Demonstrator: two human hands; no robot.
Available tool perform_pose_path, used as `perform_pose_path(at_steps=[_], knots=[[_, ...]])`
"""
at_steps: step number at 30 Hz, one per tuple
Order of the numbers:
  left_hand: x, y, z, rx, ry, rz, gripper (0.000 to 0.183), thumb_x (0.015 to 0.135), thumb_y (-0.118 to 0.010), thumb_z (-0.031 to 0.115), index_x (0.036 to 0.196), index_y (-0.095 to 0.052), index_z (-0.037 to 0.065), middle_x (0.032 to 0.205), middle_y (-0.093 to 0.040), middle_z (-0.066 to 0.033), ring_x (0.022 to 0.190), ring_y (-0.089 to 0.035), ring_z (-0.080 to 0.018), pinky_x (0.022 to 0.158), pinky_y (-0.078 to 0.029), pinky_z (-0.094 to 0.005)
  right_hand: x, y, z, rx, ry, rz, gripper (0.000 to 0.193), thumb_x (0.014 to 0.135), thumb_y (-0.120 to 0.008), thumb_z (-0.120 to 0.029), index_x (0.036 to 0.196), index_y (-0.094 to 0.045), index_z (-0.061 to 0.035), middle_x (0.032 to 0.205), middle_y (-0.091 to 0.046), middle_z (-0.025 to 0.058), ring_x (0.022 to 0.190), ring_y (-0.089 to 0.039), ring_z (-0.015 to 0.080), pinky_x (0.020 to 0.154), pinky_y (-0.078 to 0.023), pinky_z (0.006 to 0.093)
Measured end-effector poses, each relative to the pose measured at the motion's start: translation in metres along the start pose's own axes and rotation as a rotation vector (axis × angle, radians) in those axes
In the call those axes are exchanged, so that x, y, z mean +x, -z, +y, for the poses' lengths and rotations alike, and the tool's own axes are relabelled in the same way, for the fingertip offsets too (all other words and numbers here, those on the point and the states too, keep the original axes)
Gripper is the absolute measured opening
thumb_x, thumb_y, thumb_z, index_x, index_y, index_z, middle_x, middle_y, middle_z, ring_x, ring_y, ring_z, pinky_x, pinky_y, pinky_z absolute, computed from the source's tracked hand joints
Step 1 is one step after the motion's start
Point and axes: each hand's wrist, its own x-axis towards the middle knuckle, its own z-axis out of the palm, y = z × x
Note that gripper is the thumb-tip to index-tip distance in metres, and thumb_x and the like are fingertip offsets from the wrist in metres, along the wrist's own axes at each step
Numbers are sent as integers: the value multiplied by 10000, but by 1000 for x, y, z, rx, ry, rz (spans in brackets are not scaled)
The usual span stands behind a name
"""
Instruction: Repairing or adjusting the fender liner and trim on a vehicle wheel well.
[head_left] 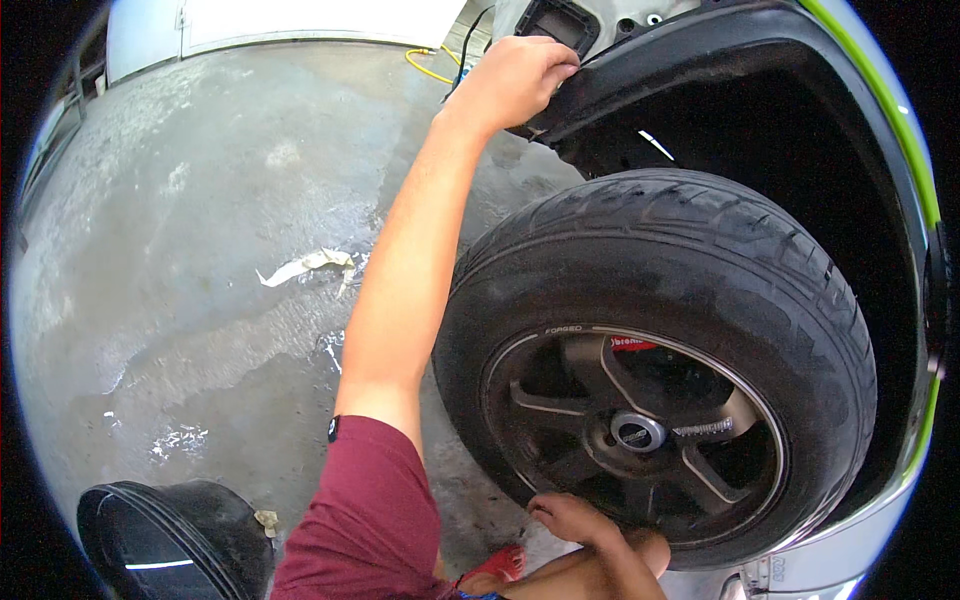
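Observation:
My left hand [520,85], with its fingers curled closed, grips the front edge of the black wheel arch liner [650,75] at the top of the view. Below the liner stands a large black tyre [540,270] on a dark spoked wheel [575,360] with a round silver centre cap [637,432]. Down by the tyre's lower sidewall is my right hand [573,518], fingers curled in and nothing visible in them. Its forearm lies beside my bent knee [650,550]. A red part [632,344] shows behind the spokes.
A bright green and grey car body edge [890,90] curves along the right. On the wet concrete floor [230,220] lie a torn pale strip [305,266] and a yellow hose [428,70]. A black bucket [215,530] stands at the lower left.

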Motion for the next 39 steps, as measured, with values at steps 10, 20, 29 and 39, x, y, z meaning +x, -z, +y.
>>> perform_pose_path(at_steps=[10,20,29,39], knots=[[-1,-4,0,153,-71,-54,135,922,-583,137,988,-615,24,933,-663,-173,921,-650,-369,814,-523,-457,3,-1,6,5,35,3,242,959,-560,-210,1108,-639,-37,1081,-674,184,1033,-627,389,892,-497,453],[-1,-7,0,118,-14,-36,153,930,-601,139,994,-628,3,933,-670,-189,911,-649,-366,802,-514,-433,2,-2,7,5,73,14,244,955,-567,-212,1118,-636,-43,1063,-675,190,1021,-632,395,886,-501,450],[-5,-11,2,-252,249,9,201,923,-612,193,991,-694,23,967,-703,-161,931,-666,-356,804,-518,-420,-1,-2,6,-27,67,17,255,960,-565,-234,1129,-630,-54,1080,-672,188,1038,-628,391,891,-494,461],[1,-8,9,360,-70,-9,128,941,-592,197,1001,-648,99,973,-687,-91,932,-666,-311,888,-483,-446,1,-6,15,-27,58,6,252,961,-564,-227,1130,-629,-52,1089,-671,183,1042,-630,385,898,-497,458]])
